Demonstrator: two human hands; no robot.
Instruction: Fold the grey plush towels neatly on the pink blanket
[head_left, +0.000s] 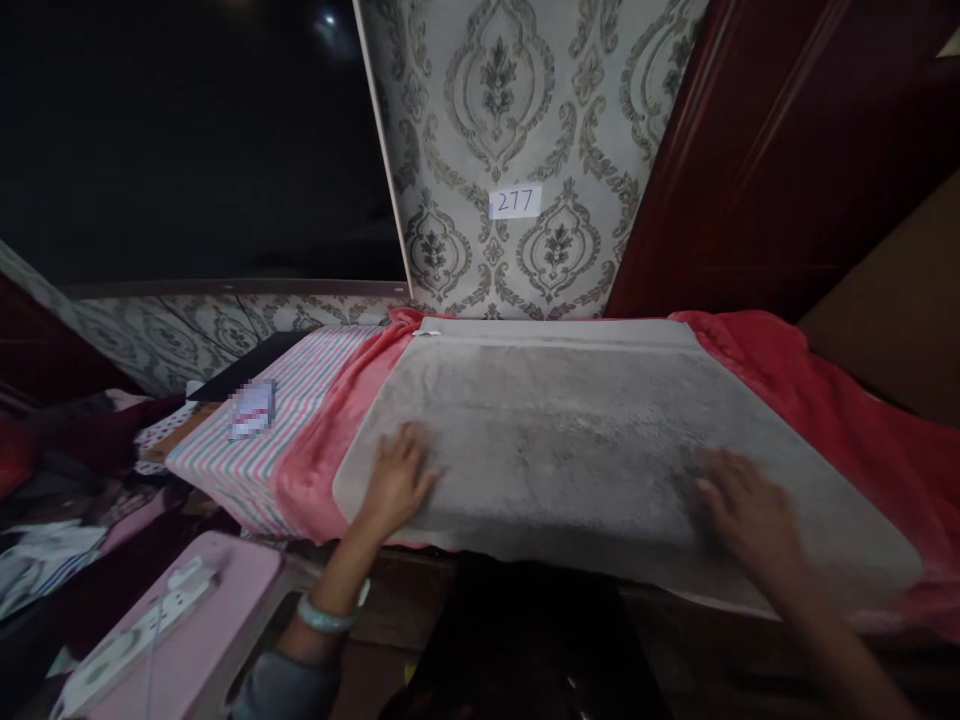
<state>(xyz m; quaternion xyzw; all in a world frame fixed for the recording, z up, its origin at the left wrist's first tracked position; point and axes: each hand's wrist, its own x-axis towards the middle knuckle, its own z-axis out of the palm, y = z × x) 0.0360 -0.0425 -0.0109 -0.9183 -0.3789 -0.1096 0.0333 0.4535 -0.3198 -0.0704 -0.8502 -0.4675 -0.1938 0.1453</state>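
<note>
A grey plush cloth (570, 420) lies spread over a pink-red blanket (322, 465). Along its far edge runs a paler band, with a small white tag at the far left corner. My left hand (401, 475) rests on or just above the cloth's left part, palm down, fingers apart. Over the right part is my right hand (746, 505), blurred by motion, its fingers stretched out. Neither hand grips anything. Whether the palms press on the cloth cannot be made out. My left wrist wears a pale bracelet (326, 615).
Left of the blanket are a striped cloth (300, 390) and a small blurred-out packet (253, 408). A white power strip (139, 635) sits on a pink stool (225, 600) at the near left. Behind stand a large black screen (195, 140) and a wall with a "277" label (515, 202).
</note>
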